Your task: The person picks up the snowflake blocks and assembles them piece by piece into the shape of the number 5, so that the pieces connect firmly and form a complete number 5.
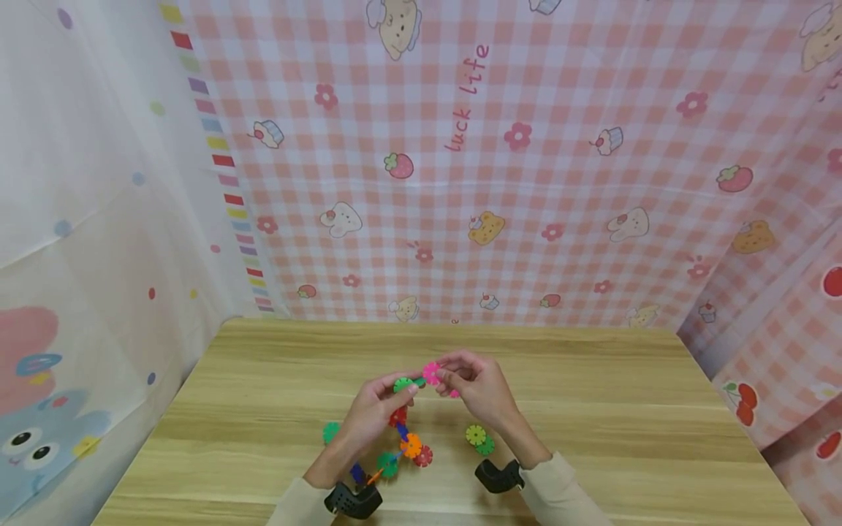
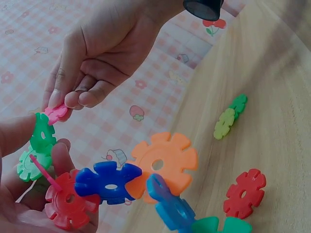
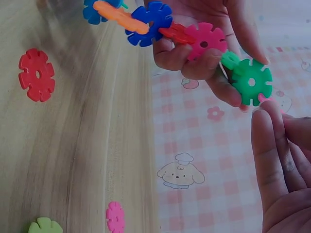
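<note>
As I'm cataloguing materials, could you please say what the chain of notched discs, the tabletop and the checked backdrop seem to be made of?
Chain of notched discs: probably moulded plastic, slightly shiny, given solid colours and regular slots.
Tabletop: wood or printed laminate, smooth-looking; grain shows.
Checked backdrop: likely printed cloth, matt; creases show.

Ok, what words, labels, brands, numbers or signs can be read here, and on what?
"luck life": pink lettering on the pink-and-white checked fabric backdrop.
"e", apparently: small letter at the backdrop's bottom edge.
Right-edge marks: cut off, unreadable.
Coloured, notched, round plastic discs: nothing legible.
</note>
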